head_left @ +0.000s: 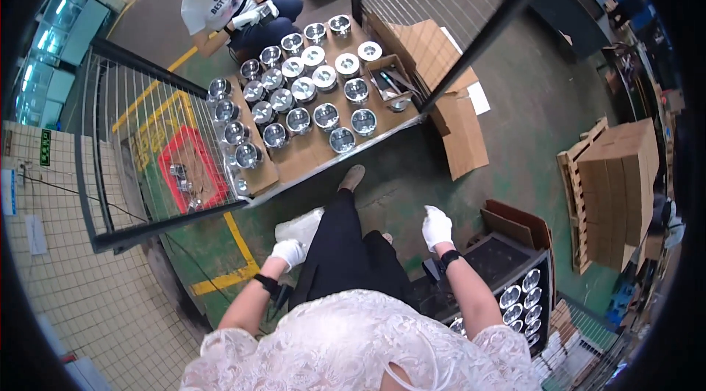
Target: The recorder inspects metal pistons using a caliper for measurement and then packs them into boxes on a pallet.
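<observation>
My left hand point(288, 253), in a white glove, is closed on a limp white cloth-like piece point(298, 228) beside my left leg. Whether that piece is fabric or plastic I cannot make out. My right hand point(437, 227), also gloved, is held out to the right of my legs, its fingers partly spread and nothing visible in it. Ahead of me, rows of shiny round metal parts resembling pistons point(327, 116) stand on a cardboard-covered table point(298, 158). Both hands are apart from these parts.
Black mesh frames point(154, 148) flank the table. Across it sits a co-worker point(220, 5) in white gloves. A small box point(390, 80) holds tools. Close on my right is a dark bin point(493, 266) with more metal parts; farther right, stacked cartons point(618, 185). A red crate point(193, 170) stands left.
</observation>
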A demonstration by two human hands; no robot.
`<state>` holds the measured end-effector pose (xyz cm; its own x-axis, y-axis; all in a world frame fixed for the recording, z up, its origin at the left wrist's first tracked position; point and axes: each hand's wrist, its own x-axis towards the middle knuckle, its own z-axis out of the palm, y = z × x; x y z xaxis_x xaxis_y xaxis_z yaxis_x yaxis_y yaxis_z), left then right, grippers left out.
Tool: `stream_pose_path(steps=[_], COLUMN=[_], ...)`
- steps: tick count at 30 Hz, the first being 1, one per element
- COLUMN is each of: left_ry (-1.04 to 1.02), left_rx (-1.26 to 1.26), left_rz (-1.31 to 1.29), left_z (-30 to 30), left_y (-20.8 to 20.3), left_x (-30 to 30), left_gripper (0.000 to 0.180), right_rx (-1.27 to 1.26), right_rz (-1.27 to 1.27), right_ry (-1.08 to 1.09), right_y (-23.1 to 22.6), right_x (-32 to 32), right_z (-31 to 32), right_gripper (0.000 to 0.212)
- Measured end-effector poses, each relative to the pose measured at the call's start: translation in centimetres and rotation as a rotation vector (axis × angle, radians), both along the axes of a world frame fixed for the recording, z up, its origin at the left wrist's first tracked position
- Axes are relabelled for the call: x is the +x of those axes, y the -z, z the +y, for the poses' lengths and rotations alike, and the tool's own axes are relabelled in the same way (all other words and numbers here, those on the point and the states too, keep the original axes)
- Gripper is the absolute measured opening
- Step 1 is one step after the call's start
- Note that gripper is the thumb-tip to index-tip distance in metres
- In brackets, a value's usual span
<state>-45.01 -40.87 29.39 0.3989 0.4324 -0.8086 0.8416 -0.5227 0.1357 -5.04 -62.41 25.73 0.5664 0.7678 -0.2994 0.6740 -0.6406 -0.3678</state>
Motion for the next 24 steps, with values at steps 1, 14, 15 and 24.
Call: stream_pose_path(steps=[1, 14, 15, 24], left_ry=[-0.083, -0.593, -0.530, -0.231], left_rx=[0.003, -0.066, -0.110, 0.001], left_rz=[0.021, -0.057, -0.068, -0.581], left_z=[-0.3, 13.2, 14.4, 19.4], left_y=[0.6, 9.2, 10.8, 24.9], left_x=[-0.4, 5.2, 6.5, 22.7], left_gripper=[0.046, 0.041, 0.040, 0.045], right_rx=[-0.009, -0.049, -0.186, -0.208], right_rz=[0.014, 0.055, -0.005, 0.116], right_ry=[-0.075, -0.373, -0.501, -0.500], right_y=[0.5, 23.4, 24.5, 24.3], right_x=[0.1, 3.1, 3.5, 6.8], right_z=[3.0, 37.5, 38.2, 40.0], right_gripper=[0.034, 0.027, 0.025, 0.016])
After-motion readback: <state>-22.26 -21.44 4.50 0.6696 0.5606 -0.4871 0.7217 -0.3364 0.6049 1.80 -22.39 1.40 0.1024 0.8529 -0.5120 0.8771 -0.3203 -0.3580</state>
